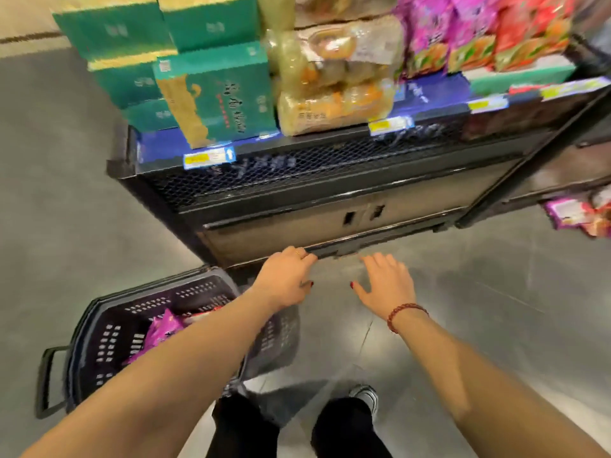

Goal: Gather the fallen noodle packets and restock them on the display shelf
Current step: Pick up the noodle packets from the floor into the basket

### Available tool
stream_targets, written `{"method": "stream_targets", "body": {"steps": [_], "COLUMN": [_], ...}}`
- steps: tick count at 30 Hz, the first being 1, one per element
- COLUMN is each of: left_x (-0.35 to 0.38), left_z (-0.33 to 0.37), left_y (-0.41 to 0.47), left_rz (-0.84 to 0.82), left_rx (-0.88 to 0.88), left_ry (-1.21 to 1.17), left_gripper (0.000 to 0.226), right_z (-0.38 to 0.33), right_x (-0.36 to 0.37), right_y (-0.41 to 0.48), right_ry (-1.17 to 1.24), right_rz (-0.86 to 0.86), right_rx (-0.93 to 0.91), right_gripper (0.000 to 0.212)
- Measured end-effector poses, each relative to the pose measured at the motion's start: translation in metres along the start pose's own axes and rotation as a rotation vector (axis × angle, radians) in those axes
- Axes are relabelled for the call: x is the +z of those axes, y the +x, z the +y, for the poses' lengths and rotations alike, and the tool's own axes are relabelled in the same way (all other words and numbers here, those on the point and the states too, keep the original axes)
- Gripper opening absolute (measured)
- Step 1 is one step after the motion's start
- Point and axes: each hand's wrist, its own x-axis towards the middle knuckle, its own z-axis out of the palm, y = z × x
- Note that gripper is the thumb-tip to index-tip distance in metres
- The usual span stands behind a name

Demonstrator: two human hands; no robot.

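Purple noodle packets (163,328) lie in a dark shopping basket (109,328) on the floor at lower left. More fallen packets (577,214) lie on the floor at the right edge, beside the shelf base. Purple and red noodle packets (476,34) stand on the display shelf (330,150) at upper right. My left hand (284,279) reaches forward above the basket's far corner, fingers loose, holding nothing. My right hand (385,280) is spread flat over the floor, empty. The picture is blurred by movement.
Green boxes (211,90) and clear bags of noodle cakes (334,81) fill the shelf's left and middle. Below the mesh front sits a closed cabinet base (347,219). Grey floor (479,309) stretches to the right. My legs and a shoe (365,396) are at the bottom.
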Motion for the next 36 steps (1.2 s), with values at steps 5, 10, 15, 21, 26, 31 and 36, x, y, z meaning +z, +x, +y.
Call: {"method": "stream_targets", "body": {"steps": [5,10,15,21,26,31,36], "left_x": [-0.017,-0.038,-0.057,-0.065,-0.076,-0.1,-0.119], "left_z": [0.135,0.252,0.348,0.437,0.502,0.564,0.625], "left_y": [0.085,0.161,0.223,0.306,0.394,0.495,0.574], "left_rz": [-0.024,0.018,0.037,-0.004,0.012,0.006,0.003], "left_rx": [0.172,0.355,0.554,0.708,0.826,0.892,0.953], "left_ry": [0.122,0.187,0.266,0.283,0.282,0.308,0.324], "left_gripper": [0.048,0.048,0.047,0.048,0.05,0.052,0.054], "right_z": [0.144,0.255,0.334,0.419,0.502,0.591,0.666], "right_x": [-0.041,-0.068,-0.082,-0.102,-0.12,-0.151,-0.173], "right_y": [-0.052,-0.104,-0.143,-0.164,-0.146,-0.111,-0.094], "right_ry": [-0.015,0.023,0.068,0.085,0.071,0.094,0.12], "right_rz": [0.032,0.081,0.112,0.165,0.17,0.177,0.198], "right_rx": [0.188,0.365,0.567,0.735,0.848,0.953,1.032], "right_gripper": [0.052,0.051,0.053,0.053,0.052,0.053,0.053]}}
